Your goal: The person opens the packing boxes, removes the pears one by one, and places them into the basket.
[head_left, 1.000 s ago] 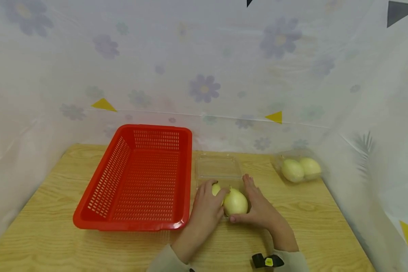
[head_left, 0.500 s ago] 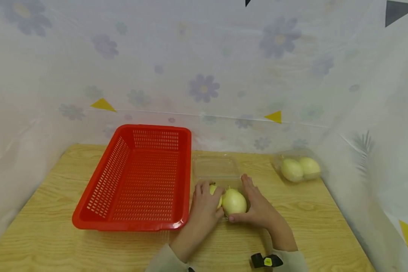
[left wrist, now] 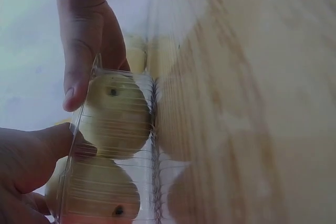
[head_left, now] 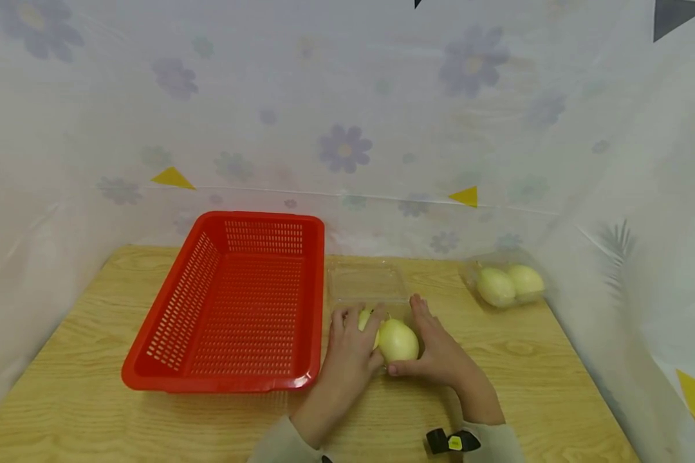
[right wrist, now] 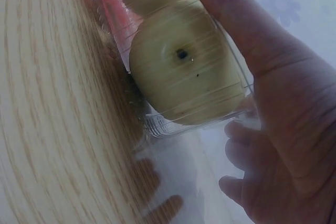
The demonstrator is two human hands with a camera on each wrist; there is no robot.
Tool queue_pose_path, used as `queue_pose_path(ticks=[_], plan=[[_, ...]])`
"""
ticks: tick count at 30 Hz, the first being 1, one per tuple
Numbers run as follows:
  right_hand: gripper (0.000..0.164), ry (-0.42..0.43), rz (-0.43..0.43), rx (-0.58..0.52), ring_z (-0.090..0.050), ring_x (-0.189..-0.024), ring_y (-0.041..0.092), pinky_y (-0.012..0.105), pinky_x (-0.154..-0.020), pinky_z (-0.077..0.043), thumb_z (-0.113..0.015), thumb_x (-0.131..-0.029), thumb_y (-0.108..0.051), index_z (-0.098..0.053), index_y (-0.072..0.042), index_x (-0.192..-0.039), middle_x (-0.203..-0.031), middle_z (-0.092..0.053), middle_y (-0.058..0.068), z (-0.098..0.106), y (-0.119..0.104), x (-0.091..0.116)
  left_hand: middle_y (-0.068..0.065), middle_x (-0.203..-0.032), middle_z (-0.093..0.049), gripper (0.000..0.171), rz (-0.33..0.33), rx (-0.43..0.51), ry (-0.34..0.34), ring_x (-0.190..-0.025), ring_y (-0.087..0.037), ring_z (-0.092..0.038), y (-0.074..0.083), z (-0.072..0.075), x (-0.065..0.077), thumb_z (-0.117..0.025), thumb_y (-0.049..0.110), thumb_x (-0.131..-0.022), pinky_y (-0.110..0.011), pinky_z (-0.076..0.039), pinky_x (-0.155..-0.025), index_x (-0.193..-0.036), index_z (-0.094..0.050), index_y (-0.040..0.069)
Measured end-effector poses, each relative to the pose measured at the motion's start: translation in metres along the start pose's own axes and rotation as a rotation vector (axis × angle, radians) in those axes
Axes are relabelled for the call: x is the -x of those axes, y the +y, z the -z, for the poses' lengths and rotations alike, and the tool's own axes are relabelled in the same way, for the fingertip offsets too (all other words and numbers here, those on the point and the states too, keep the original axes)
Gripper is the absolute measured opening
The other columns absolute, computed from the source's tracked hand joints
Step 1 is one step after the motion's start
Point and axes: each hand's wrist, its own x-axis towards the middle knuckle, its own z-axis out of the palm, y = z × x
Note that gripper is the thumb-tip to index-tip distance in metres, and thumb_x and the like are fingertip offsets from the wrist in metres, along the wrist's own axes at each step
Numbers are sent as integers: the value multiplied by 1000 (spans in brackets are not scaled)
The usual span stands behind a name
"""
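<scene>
An opened clear plastic clamshell box (head_left: pixel 366 283) lies with its lid folded back, right of the red basket. Two pale yellow pears sit side by side in its base. My left hand (head_left: pixel 347 357) is over the left pear (head_left: pixel 366 319) and grips it, the thumb dipping between both fruits in the left wrist view. On the other side my right hand (head_left: pixel 443 352) holds the box, its thumb at the front rim and its fingers along the right side. The right pear (right wrist: pixel 178 72) shows its dark blossom end through the ribbed front wall.
A red plastic basket (head_left: pixel 311 308) with slotted walls stands on the left of the wooden table (head_left: pixel 168 427), close to my left hand. At the back right is another clear box with two pears (head_left: pixel 495 287). A flowered curtain (head_left: pixel 347 83) hangs behind.
My left thumb has shifted slightly toward the back over the pears. The box has slid a little to the left. The right hand stays at the box's side.
</scene>
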Motion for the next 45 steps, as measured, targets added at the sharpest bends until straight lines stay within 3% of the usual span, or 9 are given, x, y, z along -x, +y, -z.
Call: queue_pose_path(ticks=[10,16,21,27,33,40,45], plan=[[135,7,3,1,-1,-153,38,65,-118,-12,-84,-70,-59,6,-15,-160,-166,1,19,-2,1,0,-13,-133,-56,51,-51,-69,1,-121,-36,-44,1,4,-2,-77,11,-79,-51,-48,-95,-127,-67,25],[135,9,-1,3,-3,-153,39,65,-118,-13,-84,-69,-59,5,-14,-160,-166,0,18,-3,0,0,-10,-136,-51,32,-62,-47,20,-130,-36,-43,1,7,0,-78,18,-81,-54,-46,-100,-111,-72,25],[135,9,11,2,-3,-152,40,66,-117,-12,-84,-69,-58,5,-14,-160,-166,-1,19,-2,-1,-2,-7,-139,-49,23,-66,-9,29,-127,-30,-48,5,15,-1,-77,25,-85,-52,-49,-97,-107,-71,28],[134,3,26,5,-3,-152,41,67,-117,-12,-85,-70,-57,6,-15,-160,-167,0,17,-1,1,-3,-6,-136,-51,24,-84,35,39,-125,-29,-50,13,31,-1,-78,31,-86,-47,-54,-87,-109,-70,30],[134,-6,20,5,-2,-153,40,66,-118,-12,-84,-70,-57,6,-16,-160,-167,1,15,-1,0,-2,-6,-132,-54,24,-113,43,30,-123,-29,-52,17,51,-1,-78,35,-86,-45,-56,-89,-109,-70,30],[132,6,-12,-5,-1,-153,37,65,-118,-12,-82,-71,-61,7,-21,-160,-167,0,13,-4,0,-2,-1,-131,-53,23,-108,38,10,-122,-24,-50,16,71,2,-77,37,-87,-38,-58,-76,-108,-70,32],[133,17,-41,-8,1,-153,36,64,-118,-13,-81,-70,-63,7,-20,-160,-167,3,11,-6,0,-2,-3,-130,-54,24,-105,17,11,-121,-24,-51,16,84,3,-78,37,-85,-40,-58,-80,-107,-72,30]])
